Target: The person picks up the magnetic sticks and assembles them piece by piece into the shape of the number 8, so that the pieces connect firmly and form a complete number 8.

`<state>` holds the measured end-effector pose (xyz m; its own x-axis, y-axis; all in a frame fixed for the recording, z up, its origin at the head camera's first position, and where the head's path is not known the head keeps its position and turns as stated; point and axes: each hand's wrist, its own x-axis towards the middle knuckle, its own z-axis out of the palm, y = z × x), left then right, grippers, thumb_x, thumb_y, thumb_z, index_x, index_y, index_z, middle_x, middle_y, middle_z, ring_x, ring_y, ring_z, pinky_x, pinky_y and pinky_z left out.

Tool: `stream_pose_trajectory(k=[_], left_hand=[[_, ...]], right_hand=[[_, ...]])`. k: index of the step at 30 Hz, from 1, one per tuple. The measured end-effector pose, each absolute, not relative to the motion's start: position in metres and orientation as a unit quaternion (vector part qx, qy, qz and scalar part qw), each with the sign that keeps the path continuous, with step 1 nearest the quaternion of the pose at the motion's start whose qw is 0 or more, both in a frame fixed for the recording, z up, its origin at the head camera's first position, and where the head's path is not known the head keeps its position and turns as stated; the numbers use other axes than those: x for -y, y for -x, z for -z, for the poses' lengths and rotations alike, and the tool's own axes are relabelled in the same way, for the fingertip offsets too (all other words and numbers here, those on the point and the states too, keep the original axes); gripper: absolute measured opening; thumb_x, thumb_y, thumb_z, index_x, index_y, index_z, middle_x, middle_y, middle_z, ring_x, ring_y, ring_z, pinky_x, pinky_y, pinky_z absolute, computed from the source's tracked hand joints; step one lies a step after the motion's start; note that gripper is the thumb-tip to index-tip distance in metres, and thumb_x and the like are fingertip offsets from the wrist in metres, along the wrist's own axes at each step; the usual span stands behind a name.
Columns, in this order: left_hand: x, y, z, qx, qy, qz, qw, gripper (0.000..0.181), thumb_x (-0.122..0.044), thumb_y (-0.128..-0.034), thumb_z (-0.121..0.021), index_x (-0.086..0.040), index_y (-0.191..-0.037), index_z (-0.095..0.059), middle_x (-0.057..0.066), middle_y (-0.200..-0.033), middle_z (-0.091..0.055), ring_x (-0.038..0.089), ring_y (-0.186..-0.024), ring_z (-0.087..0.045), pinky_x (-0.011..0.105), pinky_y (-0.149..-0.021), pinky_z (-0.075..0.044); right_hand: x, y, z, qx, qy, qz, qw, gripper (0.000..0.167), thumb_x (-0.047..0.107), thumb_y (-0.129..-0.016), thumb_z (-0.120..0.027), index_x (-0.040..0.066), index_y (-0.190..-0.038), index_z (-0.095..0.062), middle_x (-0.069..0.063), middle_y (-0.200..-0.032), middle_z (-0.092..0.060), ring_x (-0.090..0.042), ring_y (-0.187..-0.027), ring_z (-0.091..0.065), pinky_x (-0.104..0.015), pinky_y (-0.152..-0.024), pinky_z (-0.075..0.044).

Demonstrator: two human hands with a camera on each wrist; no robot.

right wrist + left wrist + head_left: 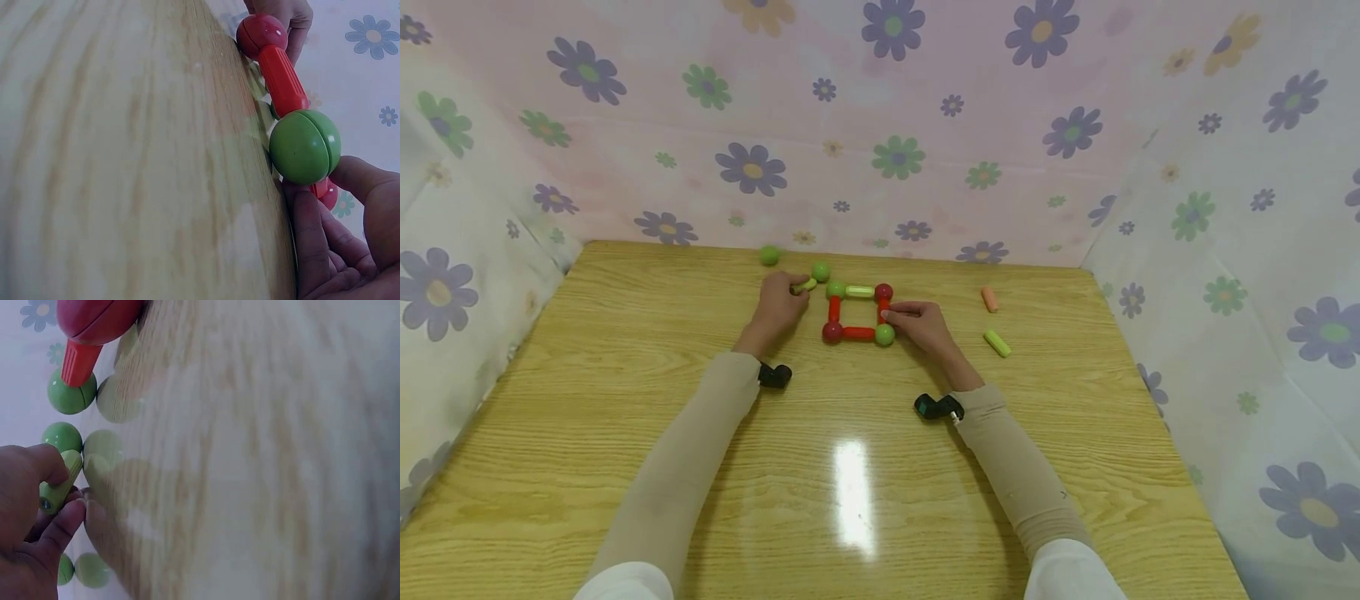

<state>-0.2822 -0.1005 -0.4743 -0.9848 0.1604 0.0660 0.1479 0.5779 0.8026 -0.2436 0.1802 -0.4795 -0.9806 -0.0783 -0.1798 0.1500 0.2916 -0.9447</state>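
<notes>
A square of four rods and four balls lies on the table, with a green ball [884, 335] and a dark red ball [832, 332] at its near corners. My right hand [925, 327] pinches the square's right red rod; in the right wrist view its fingers are behind the green ball [305, 147]. Left of the square, my left hand [778, 307] pinches a yellow-green rod [61, 481] between thumb and fingers. That rod's far end is at a green ball [821, 272]; whether they are joined I cannot tell.
Another green ball [769, 255] lies near the table's back edge. To the right are an orange rod [990, 299] and a loose yellow-green rod [997, 343]. A flowered cloth [895, 158] hangs behind the table [790, 500] and at its sides.
</notes>
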Motion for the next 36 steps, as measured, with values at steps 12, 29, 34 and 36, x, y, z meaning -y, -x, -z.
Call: stream_pose_trajectory(k=[12,29,34,36], left_hand=[[0.109,0.277,0.482,-0.851,-0.068,-0.52,0.002,0.037,-0.011,-0.1017,-0.055,0.001,-0.136,-0.063,0.022,-0.129,-0.062,0.024,-0.088,-0.053,0.032,-0.076,-0.046],[0.098,0.284,0.476,-0.905,-0.077,-0.419,-0.01,0.038,-0.004,-0.1003,-0.054,0.008,-0.136,-0.059,0.025,-0.14,-0.058,0.031,-0.107,-0.052,0.04,-0.092,-0.045],[0.097,0.284,0.475,-0.918,-0.07,-0.391,-0.004,0.041,-0.01,-0.1009,-0.053,0.009,-0.137,-0.058,0.025,-0.142,-0.058,0.035,-0.133,-0.053,0.046,-0.109,-0.044],[0.098,0.282,0.472,-0.922,-0.067,-0.381,0.0,0.042,-0.012,-0.1006,-0.052,0.009,-0.136,-0.059,0.025,-0.14,-0.059,0.036,-0.135,-0.051,0.048,-0.111,-0.043]], right_hand=[[-0.182,0.244,0.481,-0.799,-0.026,0.593,0.092,0.042,0.027,-0.094,-0.076,-0.001,-0.125,-0.07,-0.02,-0.124,-0.069,-0.017,-0.096,-0.07,-0.025,-0.081,-0.056],[-0.18,0.244,0.481,-0.798,-0.025,0.596,0.087,0.04,0.025,-0.094,-0.075,-0.002,-0.123,-0.07,-0.02,-0.123,-0.069,-0.014,-0.093,-0.069,-0.022,-0.079,-0.055],[-0.179,0.245,0.481,-0.801,-0.024,0.593,0.086,0.039,0.025,-0.094,-0.075,-0.002,-0.122,-0.071,-0.02,-0.122,-0.069,-0.012,-0.091,-0.068,-0.022,-0.078,-0.055],[-0.18,0.245,0.481,-0.802,-0.023,0.59,0.086,0.04,0.026,-0.094,-0.075,-0.002,-0.122,-0.071,-0.019,-0.122,-0.069,-0.013,-0.092,-0.068,-0.022,-0.079,-0.055]])
